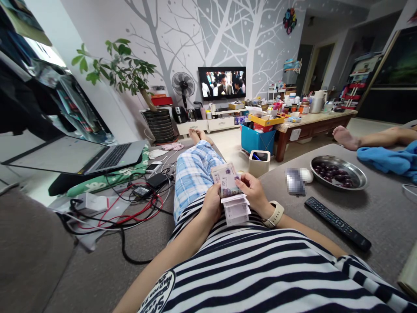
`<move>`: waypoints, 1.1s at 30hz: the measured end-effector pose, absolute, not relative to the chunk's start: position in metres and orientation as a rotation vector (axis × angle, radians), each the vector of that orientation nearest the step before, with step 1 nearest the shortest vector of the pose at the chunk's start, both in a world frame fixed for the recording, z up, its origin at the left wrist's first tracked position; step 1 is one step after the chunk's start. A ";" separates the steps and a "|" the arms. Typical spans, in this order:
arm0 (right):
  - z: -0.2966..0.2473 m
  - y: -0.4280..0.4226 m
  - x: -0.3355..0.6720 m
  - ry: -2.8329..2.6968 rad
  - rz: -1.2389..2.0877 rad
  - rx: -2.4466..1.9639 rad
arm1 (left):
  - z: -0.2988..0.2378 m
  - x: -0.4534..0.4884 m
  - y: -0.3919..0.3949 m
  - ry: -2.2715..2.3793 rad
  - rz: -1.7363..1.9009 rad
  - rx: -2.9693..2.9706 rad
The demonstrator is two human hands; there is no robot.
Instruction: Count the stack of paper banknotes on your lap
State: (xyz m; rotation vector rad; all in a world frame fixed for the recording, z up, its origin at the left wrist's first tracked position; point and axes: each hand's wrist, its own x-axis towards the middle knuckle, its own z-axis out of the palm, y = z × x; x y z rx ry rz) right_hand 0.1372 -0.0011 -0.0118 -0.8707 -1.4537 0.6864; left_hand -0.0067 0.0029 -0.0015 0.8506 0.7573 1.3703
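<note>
Over our lap, just above our striped shirt (pixel 254 261), we hold a stack of notes (pixel 227 179) between both hands. Our left hand (pixel 211 208) has its grip closed on the stack's left side, the fingertips hidden behind the paper. Our right hand (pixel 253 191) has its grip curled shut over the right edge. More notes fan out below the stack, between our wrists and touching the shirt. A watch (pixel 275 214) sits on our right wrist.

Beyond the hands, our legs in checked trousers (pixel 192 169) stretch along the sofa (pixel 384 213) toward the TV (pixel 222 83). On our right a remote (pixel 337 222) lies on the sofa near our forearm. Farther off, a metal bowl (pixel 362 180) holds dark fruit. On our left a tangle of cables (pixel 130 208) spreads just beside our hip, and behind it an open laptop (pixel 110 156) rests on a green cushion.

Past our knee a small bin (pixel 259 167) stands on the floor, with a blue box (pixel 257 140) behind it. That box stands against the bench (pixel 312 121), which is crowded with jars and a jug. Another person's bare foot (pixel 343 137) shows at the sofa's far end, near a blue cloth (pixel 387 158). A fan (pixel 183 84) and a plant (pixel 120 69) stand left of the TV.
</note>
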 end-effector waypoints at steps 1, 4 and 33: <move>-0.012 -0.001 0.137 -1.451 0.681 -0.867 | -0.001 -0.006 0.003 0.755 1.372 0.823; -0.013 -0.002 0.136 -1.437 0.682 -0.849 | 0.000 -0.006 0.003 0.756 1.374 0.775; -0.010 -0.010 0.135 -1.367 0.777 -0.823 | 0.008 -0.004 -0.006 0.842 1.379 0.708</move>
